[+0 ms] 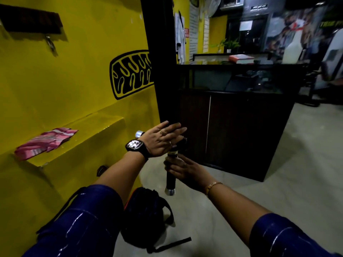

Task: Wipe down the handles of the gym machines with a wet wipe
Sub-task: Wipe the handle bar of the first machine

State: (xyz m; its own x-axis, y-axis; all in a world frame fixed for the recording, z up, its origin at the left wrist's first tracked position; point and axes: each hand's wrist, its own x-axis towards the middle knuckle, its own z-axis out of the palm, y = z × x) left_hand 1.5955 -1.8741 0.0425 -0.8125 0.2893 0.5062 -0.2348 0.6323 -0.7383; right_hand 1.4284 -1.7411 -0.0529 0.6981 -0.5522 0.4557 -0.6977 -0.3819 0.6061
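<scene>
Our right hand (pixel 185 171) curls round the black handle (pixel 170 179) to steady it; our left hand (pixel 159 141), fingers straight, spreads flat over its top; we see no wipe

Handle (pixel 171 179): black grip, matt, looks rubbery; end cap (pixel 170 192) bright polished metal; ledge (pixel 83 138) yellow paint, glossy, reflective; cloth (pixel 46 143) woven, pink-striped, matt, creased. Cabinet (pixel 241 130) dark wood-look panels, low sheen, glass upper section; floor (pixel 278 173) pale, smooth, slight gloss; bag (pixel 143 219) black fabric, matt; bracelet (pixel 213 185) gold-coloured metal, shiny
</scene>
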